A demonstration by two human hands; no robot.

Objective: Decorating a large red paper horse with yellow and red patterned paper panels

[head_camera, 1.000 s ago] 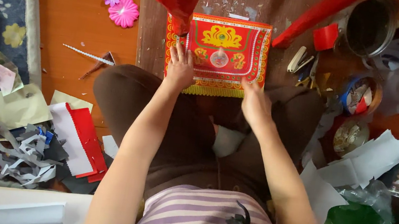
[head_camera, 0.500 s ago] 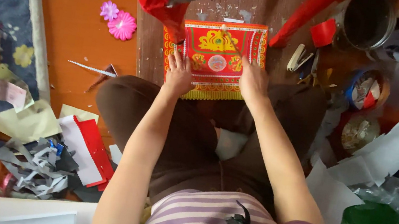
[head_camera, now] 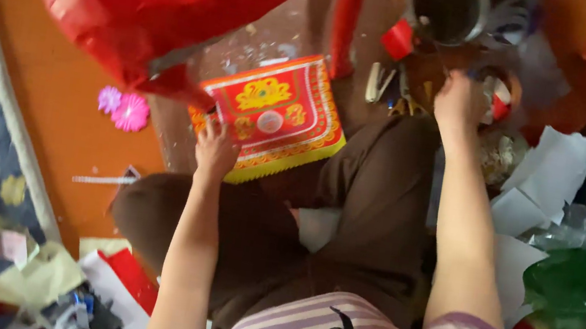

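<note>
Left hand (head_camera: 216,150) resting flat, fingers spread, on the lower left corner of the red sheet (head_camera: 274,111), pinning it to the floor (head_camera: 64,92) just in front of the knee (head_camera: 147,205). Sheet lying tilted now, one corner turned toward the red bundle (head_camera: 147,3) hanging above it.

Right hand (head_camera: 459,98) no longer touching the sheet: half a second ago pressing the sheet's right edge, now reaching well to the right, into the clutter near the tape rolls (head_camera: 500,99) and the scissors (head_camera: 379,83), below the dark pot (head_camera: 448,8). Fingers curled downward; holding something or not, cannot tell, too blurred.

Meaning, as a judgement: smoothing of the sheet with both hands being interrupted, one hand keeping it in place while the other is going for a tool or supply.

Also differing from the earlier frames: view swinging to the right and tilting, sheet appearing rotated, red bundle covering more of the top. Pink flowers (head_camera: 123,108) lying on the floor left of the sheet, as before. Green bag (head_camera: 579,296) and white paper (head_camera: 550,176) lying at the right.
</note>
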